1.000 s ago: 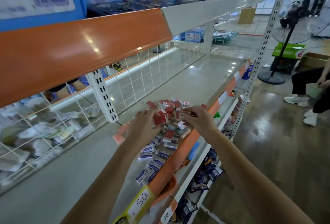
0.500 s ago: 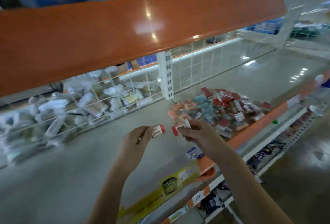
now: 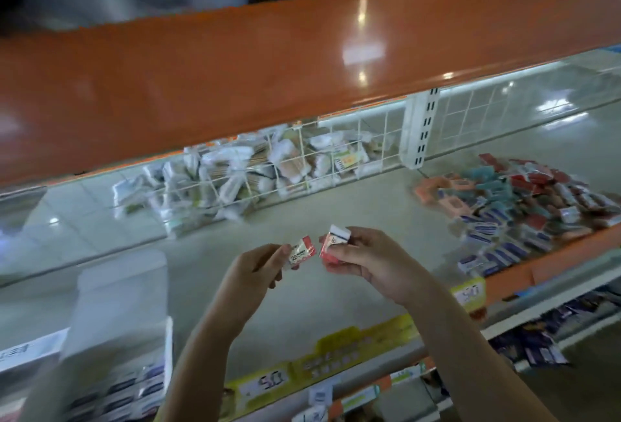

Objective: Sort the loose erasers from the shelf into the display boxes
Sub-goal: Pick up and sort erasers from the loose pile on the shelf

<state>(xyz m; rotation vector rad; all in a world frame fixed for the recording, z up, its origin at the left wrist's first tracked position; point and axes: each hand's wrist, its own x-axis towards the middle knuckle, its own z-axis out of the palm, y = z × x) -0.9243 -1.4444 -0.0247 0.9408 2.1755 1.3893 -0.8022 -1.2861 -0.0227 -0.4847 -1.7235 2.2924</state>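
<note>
Near the middle of the frame, both hands are raised above the pale grey shelf (image 3: 336, 206). The left hand (image 3: 248, 273) pinches a small red-and-white wrapped eraser (image 3: 301, 251) between thumb and fingertips. Just to the right, the right hand (image 3: 373, 260) grasps a small pink-and-white eraser (image 3: 334, 241), fingers curled round it; whether it holds more than one piece cannot be told. The two erasers are close together but apart.

At the right of the frame, a loose heap of red, pink, teal and blue-white erasers (image 3: 517, 206) lies on the shelf near its front edge. At the lower left stands a white cardboard display box (image 3: 121, 307) with its lid up, and rows of blue-and-white pieces show inside, though blurred. Behind a white wire grid (image 3: 336, 152) in the upper middle lie pale wrapped packets. A glossy orange shelf front (image 3: 268, 68) spans the top, and yellow price tags (image 3: 268, 384) line the shelf edge below the hands.
</note>
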